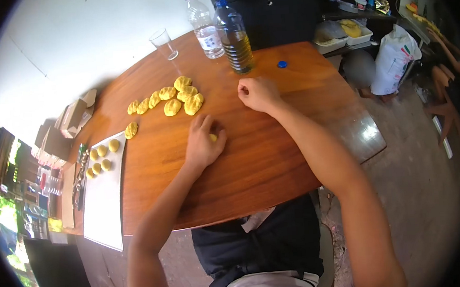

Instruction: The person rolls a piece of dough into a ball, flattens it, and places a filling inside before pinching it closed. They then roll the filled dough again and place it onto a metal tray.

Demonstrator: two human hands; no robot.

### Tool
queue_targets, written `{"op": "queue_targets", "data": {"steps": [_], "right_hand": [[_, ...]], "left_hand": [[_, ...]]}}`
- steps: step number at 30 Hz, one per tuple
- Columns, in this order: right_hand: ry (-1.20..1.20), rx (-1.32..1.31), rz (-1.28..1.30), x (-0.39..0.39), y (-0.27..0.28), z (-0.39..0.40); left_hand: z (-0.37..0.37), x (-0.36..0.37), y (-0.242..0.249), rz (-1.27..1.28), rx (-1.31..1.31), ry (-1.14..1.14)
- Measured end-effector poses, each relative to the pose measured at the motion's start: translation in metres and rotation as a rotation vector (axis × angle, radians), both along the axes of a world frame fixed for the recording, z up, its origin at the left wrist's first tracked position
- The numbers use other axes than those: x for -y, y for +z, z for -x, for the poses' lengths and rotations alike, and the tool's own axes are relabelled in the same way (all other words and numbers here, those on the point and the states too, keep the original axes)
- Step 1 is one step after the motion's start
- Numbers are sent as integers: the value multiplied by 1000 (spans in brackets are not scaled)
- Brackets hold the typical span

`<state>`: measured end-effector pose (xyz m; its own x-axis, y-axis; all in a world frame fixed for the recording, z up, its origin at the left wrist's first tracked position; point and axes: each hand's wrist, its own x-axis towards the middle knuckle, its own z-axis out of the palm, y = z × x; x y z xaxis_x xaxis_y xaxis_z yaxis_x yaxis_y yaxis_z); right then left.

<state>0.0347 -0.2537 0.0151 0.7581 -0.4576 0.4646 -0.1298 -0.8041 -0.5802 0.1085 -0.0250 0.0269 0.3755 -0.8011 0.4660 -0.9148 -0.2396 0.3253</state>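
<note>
My left hand is on the wooden table, its fingers curled round a small yellow dough piece that shows only in part. To the right and farther back, my right hand rests on the table with its fingers curled in; what it holds, if anything, is hidden. Beyond my left hand lie several ridged yellow dough pieces in a loose group. One more ridged piece sits apart at the left. Several smooth yellow balls stand on a white sheet at the left.
A dark-capped clear bottle, a blue-capped bottle of yellowish liquid and a glass stand at the back. A blue cap lies right of them. Cardboard boxes are at the left edge, a white sack off the right side.
</note>
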Motion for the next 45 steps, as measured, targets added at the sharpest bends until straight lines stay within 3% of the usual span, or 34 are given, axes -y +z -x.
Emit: {"op": "queue_targets", "data": {"steps": [2, 6, 9, 11, 12, 14, 17, 20, 22, 24, 26, 27, 29, 32, 33, 35, 39, 41, 45], "right_hand": [[-3, 0, -3, 1, 0, 1], [50, 26, -51, 7, -6, -1], [66, -10, -113, 11, -6, -6], [64, -8, -103, 9, -6, -10], [54, -13, -78, 9, -4, -12], [66, 15, -46, 9, -6, -12], [77, 27, -34, 8, -6, -5], [79, 18, -55, 10, -6, -5], [89, 18, -58, 11, -9, -4], [49, 24, -36, 7, -9, -14], [62, -2, -39, 6, -5, -12], [78, 7, -30, 8, -7, -10], [97, 12, -22, 10, -9, -7], [99, 26, -37, 12, -7, -3], [101, 20, -31, 11, -6, -3], [106, 14, -35, 9, -7, -2], [77, 21, -20, 6, -7, -13], [72, 25, -6, 8, -7, -7], [109, 3, -38, 10, -1, 2]], "left_hand": [[10, 21, -1, 55, -78, -137], [46, -19, 5, -17, 65, -277], [27, -41, 6, -36, 109, -147], [-3, -25, 4, -111, -122, 194], [-11, -12, 4, -107, -114, 204], [-12, 18, 0, -8, -14, -70], [25, 10, 1, 15, 7, -204], [57, -39, 12, -29, 8, -168], [53, -57, 20, -318, -45, 219], [19, -29, 10, -296, -195, 377], [-7, -3, 0, -63, 94, 195], [0, 4, -1, -62, 92, 192], [18, 16, -4, -20, 50, -30], [71, -30, 9, -19, 123, -192], [69, -37, 8, -30, 126, -210], [53, -57, 11, -96, 86, -38], [3, -13, 8, -174, 101, 105], [5, 12, 1, -39, 36, -164], [57, -36, 10, -87, -9, -296]]}}
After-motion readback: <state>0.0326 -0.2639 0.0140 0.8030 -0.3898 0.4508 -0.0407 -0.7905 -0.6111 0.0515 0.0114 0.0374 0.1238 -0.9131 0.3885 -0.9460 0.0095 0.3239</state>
